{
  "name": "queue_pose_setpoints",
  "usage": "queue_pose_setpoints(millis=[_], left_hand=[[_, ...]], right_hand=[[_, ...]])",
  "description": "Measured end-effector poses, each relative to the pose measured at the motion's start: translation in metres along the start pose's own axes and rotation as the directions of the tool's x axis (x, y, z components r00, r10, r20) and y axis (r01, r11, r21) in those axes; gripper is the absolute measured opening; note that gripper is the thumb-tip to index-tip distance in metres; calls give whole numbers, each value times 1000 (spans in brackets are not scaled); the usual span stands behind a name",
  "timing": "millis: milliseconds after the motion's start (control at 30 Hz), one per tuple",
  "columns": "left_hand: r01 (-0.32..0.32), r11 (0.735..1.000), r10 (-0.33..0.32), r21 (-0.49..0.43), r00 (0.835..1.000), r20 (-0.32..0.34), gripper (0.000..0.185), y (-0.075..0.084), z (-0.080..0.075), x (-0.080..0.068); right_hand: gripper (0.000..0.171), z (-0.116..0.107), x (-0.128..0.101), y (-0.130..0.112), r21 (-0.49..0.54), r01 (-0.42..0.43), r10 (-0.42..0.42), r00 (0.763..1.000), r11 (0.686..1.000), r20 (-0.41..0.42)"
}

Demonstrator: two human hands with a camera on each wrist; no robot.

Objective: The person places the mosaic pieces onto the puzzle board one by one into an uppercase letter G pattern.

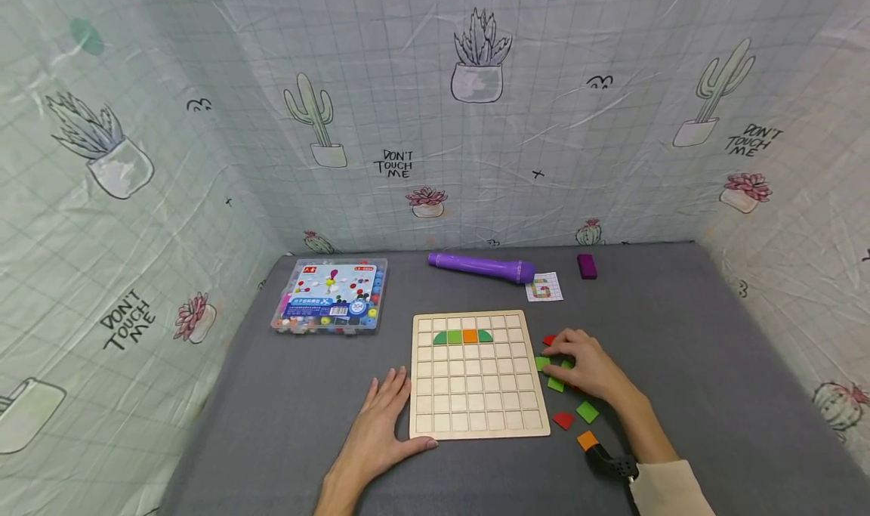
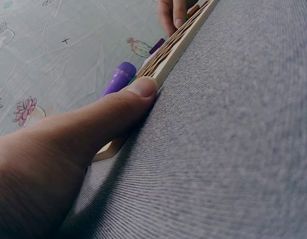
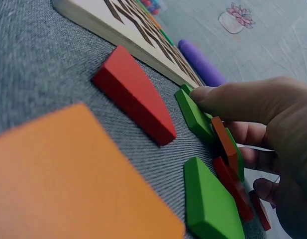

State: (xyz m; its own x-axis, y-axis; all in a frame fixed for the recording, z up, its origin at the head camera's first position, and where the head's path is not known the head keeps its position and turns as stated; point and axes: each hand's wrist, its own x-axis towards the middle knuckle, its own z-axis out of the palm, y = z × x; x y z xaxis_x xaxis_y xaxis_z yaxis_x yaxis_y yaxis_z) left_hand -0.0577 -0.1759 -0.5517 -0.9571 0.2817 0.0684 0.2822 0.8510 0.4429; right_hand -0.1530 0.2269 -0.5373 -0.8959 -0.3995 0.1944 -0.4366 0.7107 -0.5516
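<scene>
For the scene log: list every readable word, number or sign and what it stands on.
"DON'T TOUCH ME": printed on the backdrop cloth, repeated at left and right.
"304": round badge on the plastic bead box; its other label text is too small to read.
Small pattern card: a coloured figure, not readable as text.

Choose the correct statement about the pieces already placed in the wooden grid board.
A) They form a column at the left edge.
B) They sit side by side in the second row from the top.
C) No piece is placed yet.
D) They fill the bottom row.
B: four pieces, green and orange, lie side by side in the second row of the wooden grid board.
</scene>
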Motion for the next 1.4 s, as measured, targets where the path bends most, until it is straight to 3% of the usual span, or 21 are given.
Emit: queue_pose_setpoints(millis=[167,433,1000,1400], left_hand=[[-2,1000,2,8,1000,-2,112,0,0,0],[1,1000,-1,6,1000,2,111,0,0,0],[-6,1000,6,10,1000,-1,112,0,0,0],[-5,1000,5,9,1000,2,112,1,0,0]], right_hand=[[17,0,0,-1,20,7,-7,1000,1000,-13],[15,-2,1,1,94,-79,76,996,992,36],[13,-6,1,6,122,-64,63,998,991,12],[13,4,18,-14,189,-72,82,996,979,-45]])
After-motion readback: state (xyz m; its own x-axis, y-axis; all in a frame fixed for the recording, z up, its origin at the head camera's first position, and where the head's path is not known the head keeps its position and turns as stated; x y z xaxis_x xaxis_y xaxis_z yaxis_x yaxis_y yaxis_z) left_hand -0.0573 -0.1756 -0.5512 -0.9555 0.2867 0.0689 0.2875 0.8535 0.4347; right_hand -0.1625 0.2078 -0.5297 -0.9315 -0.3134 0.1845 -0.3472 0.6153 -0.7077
